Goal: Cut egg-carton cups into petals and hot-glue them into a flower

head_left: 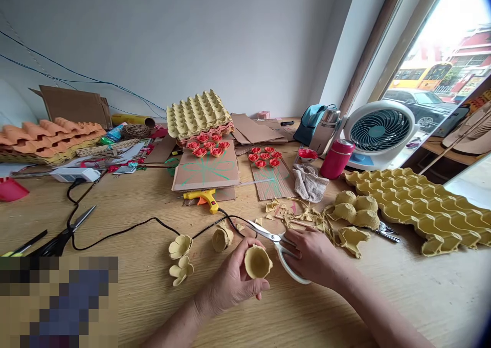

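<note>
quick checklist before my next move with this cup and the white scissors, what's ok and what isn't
1. Cup held in the left hand: ok.
2. Right hand on the handles of the white scissors: ok.
3. Blade tips well away from the black cord: not ok, they look close to it.
4. Glue gun cool: cannot tell.
5. Cut scraps swept aside: not ok, they lie beyond the right hand.

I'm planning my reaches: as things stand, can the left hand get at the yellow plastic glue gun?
Probably not directly: the left hand holds a tan, round pulp cup, and a tan, rolled pulp piece sits between that hand and the glue gun.
</note>
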Motion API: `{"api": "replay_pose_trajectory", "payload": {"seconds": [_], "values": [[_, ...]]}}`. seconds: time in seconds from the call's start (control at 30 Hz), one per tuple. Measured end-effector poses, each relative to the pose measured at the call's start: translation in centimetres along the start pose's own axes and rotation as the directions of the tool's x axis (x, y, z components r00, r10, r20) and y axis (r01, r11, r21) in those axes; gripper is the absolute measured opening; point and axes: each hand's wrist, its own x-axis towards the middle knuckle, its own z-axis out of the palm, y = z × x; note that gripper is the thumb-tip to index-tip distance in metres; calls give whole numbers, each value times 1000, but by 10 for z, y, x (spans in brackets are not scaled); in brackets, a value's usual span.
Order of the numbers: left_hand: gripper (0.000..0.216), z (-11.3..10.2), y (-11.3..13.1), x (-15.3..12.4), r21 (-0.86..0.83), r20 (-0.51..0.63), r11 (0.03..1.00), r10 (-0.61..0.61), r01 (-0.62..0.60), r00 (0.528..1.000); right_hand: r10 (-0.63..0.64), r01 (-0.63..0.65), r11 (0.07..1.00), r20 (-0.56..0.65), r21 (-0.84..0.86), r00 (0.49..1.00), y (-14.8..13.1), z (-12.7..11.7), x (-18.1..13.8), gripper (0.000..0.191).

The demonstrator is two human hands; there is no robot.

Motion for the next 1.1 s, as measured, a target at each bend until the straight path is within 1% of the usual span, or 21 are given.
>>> {"api": "replay_pose_trajectory", "payload": {"seconds": [0.1,0.23,0.33,0.47,0.6,0.73,0.87,0.97,1.03,1.1], "values": [[51,4,6,-3,70,50,998,4,-7,999,-6,7,996,10,-91,1000,-10,1,2,18],[47,6,12,-4,132,104,991,-19,5,994,9,-4,989,37,-146,999,-21,-2,7,19],[49,7,13,-4,122,101,992,-21,9,995,7,2,983,52,-183,999,-25,-4,11,22],[51,7,14,-3,68,115,998,-11,3,993,0,14,975,61,-223,998,-27,-5,14,26],[56,8,14,-3,34,87,999,-8,5,996,36,-17,971,76,-238,996,-29,-6,13,28],[56,7,12,-4,11,68,1000,27,-28,997,79,-65,974,56,-217,995,-26,-6,8,25],[52,4,7,-3,-17,102,1000,27,-25,994,116,-114,982,2,-152,993,-11,-7,5,25],[48,2,4,-2,-60,106,998,42,-35,993,147,-149,978,-27,-146,989,-2,-9,4,26],[46,2,4,-2,-59,101,998,34,-28,994,138,-139,977,-15,-162,990,-2,-10,4,25],[45,3,5,-2,-39,98,999,14,-11,995,103,-97,980,26,-172,994,-8,-11,6,24]]}}
